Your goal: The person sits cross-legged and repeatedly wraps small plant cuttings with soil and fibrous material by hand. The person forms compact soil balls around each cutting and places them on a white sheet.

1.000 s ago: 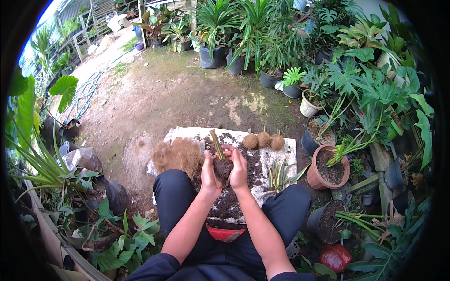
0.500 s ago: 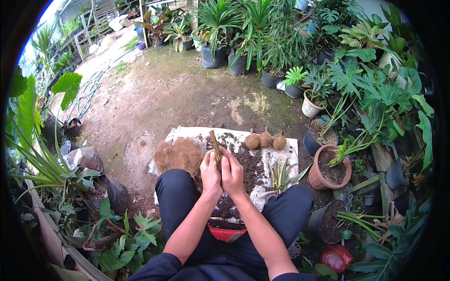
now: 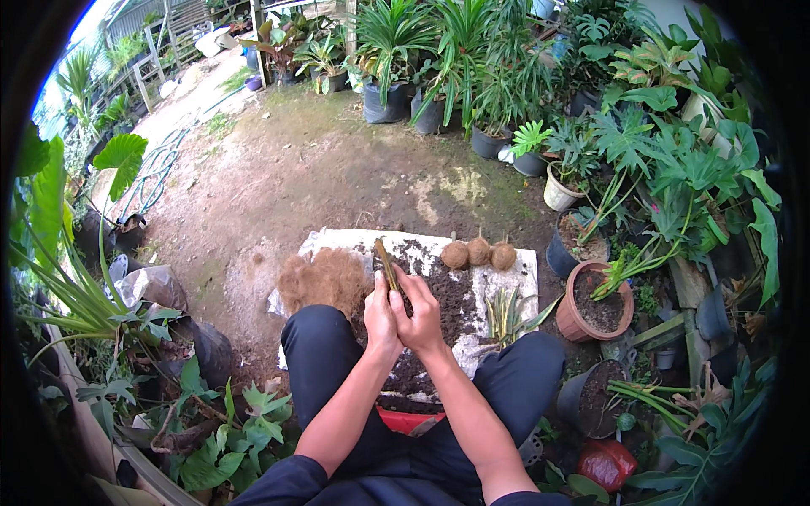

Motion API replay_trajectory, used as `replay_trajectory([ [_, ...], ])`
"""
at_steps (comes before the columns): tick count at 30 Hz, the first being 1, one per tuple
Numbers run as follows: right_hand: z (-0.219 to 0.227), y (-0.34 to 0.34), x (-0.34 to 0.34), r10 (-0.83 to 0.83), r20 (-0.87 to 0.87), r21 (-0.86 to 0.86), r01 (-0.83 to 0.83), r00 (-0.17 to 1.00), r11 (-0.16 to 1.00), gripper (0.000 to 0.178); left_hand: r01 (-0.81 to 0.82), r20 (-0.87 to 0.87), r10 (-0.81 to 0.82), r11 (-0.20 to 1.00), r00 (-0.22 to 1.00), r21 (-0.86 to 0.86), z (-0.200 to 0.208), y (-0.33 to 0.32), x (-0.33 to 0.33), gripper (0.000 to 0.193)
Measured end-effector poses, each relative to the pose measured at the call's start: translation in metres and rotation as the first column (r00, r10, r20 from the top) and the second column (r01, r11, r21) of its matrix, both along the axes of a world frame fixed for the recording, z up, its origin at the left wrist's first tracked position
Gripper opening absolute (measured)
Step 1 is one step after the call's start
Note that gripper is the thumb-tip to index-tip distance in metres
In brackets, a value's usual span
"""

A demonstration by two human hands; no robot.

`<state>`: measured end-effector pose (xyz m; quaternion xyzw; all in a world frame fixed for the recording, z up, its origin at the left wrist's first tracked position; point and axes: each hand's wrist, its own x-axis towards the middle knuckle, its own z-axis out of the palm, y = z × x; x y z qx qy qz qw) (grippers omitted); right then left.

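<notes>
Over a white sheet, both my hands are closed round a narrow yellow-green and brown leaf cutting, whose upper end sticks out above the fingers. My left hand grips it from the left, and my right hand presses against it from the right; its lower end is hidden between the palms. Dark soil covers the sheet's middle. A heap of brown fibre lies on its left. Three round fibre balls with thin tips on top sit at the far right. Striped pointed leaves lie near my right knee.
A red object shows between my legs. Potted plants crowd the right, including a terracotta-coloured pot and a white pot. A blue hose lies on the ground at far left. Dark pots with leafy plants line the back.
The cutting's top has tipped slightly left. My right hand has shifted a little, its fingers more spread along the cutting. The things on the sheet have not moved.
</notes>
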<state>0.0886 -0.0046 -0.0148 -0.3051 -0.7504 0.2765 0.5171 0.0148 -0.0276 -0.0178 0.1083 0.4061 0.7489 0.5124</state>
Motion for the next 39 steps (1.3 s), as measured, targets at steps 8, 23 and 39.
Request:
replay_trajectory([
  [8,-0.003,-0.002,-0.005,0.056,-0.145,-0.204,-0.086,0.988,0.975,0.036,-0.125,-0.079,0.129,0.991,0.988,0.057,-0.003,0.001,0.004,0.042],
  [23,-0.003,-0.004,-0.007,0.086,-0.141,-0.132,-0.105,0.986,0.986,0.031,-0.116,-0.194,0.136,0.987,0.971,0.111,-0.012,0.0,0.003,0.038],
  [39,-0.009,-0.002,-0.005,0.094,-0.272,-0.276,-0.171,0.958,0.946,0.04,-0.138,-0.177,0.185,0.959,0.967,0.248,0.0,0.002,0.012,0.025],
])
